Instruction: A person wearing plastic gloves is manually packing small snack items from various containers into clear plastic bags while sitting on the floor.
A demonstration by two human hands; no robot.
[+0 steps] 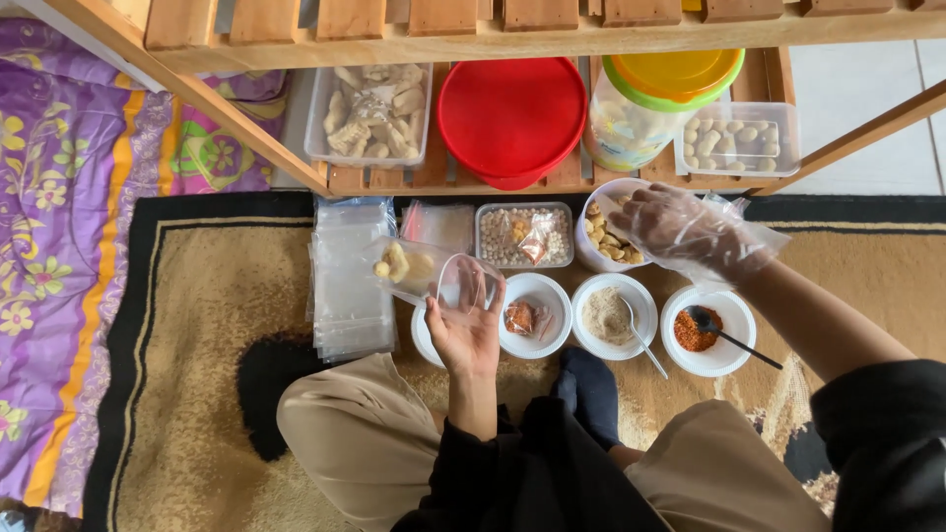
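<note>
Two hands work over a patterned rug near a wooden shelf. Far off sits a red lid; left lies a stack of clear bags. The left hand, palm up, fingers curled, holds an open bag (pale snack pieces inside). The gloved right hand, fingers loosely bent, dips into a white bowl of snacks; whether it grips any I cannot tell.

clear pouch with pale snacks in my left hand | stack of empty clear pouches beside it | orange sachet in white bowl
</note>
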